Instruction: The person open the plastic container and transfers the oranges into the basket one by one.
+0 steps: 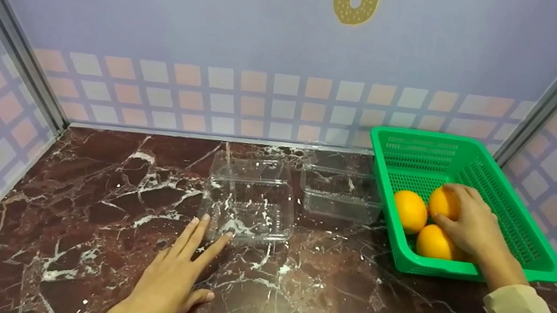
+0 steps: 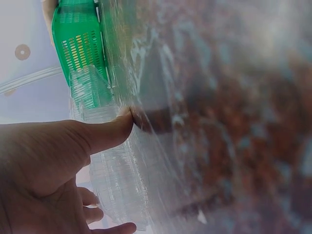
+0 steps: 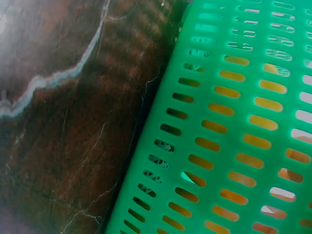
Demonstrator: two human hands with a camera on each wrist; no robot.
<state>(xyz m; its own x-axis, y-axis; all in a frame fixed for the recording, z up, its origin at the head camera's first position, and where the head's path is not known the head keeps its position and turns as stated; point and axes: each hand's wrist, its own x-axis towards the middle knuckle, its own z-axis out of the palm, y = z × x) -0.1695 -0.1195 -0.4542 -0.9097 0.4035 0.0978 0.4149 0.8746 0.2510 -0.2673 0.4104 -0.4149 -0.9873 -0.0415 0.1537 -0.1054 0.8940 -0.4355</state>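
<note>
My right hand [image 1: 475, 224] reaches into a green plastic basket [image 1: 515, 274], its thumb and fingers curled round an orange [image 1: 443, 202]. Two more oranges lie close by, one to the left [image 1: 409, 212] and one nearer the front [image 1: 435, 243]. My left hand [image 1: 170, 273] is spread over the table, its fingertips at the front left corner of an open clear plastic box [image 1: 248, 210]. In the left wrist view the thumb [image 2: 109, 134] is extended near the tabletop. The right wrist view has the basket's slotted wall [image 3: 229, 131] with orange showing through; the hand itself is hidden there.
Another clear plastic box [image 1: 342, 193] stands between the first box and the basket, with its lid raised at the back. The dark red marbled tabletop [image 1: 78, 237] is bounded by patterned panels [image 1: 274, 40] at the back and both sides.
</note>
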